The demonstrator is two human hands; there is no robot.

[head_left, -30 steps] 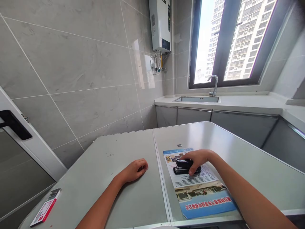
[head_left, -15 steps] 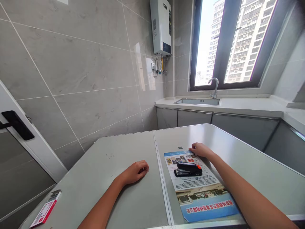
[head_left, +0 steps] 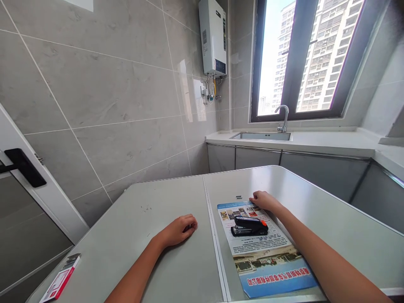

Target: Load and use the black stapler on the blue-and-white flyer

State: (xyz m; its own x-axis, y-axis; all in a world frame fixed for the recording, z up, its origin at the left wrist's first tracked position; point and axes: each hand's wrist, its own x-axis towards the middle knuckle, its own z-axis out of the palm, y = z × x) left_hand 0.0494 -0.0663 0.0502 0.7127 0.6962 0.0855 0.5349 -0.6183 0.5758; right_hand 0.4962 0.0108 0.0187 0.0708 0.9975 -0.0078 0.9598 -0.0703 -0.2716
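My left hand (head_left: 182,229) rests on the left half of the table with its fingers loosely curled and nothing visible in them. Beside the upper right corner of a printed flyer (head_left: 274,277), my right hand (head_left: 264,200) lies with fingers curled in; its fingertips are at the corner, and I cannot tell if they touch it. On the flyer sits a black stapler (head_left: 251,226) with an orange-red mark at its right end, apart from both hands. Small strips of staples (head_left: 239,197) lie just beyond the flyer's top edge, left of my right hand.
The pale table (head_left: 176,193) has a metal seam down its middle. A red and white box or card (head_left: 61,280) lies at its left edge, and tiny dark bits (head_left: 146,208) are scattered on the left half. Behind stand a counter with a sink (head_left: 263,136) and a door (head_left: 28,185) at left.
The view has tilted up very slightly. Both hands, the stapler and the flyer stay in place.
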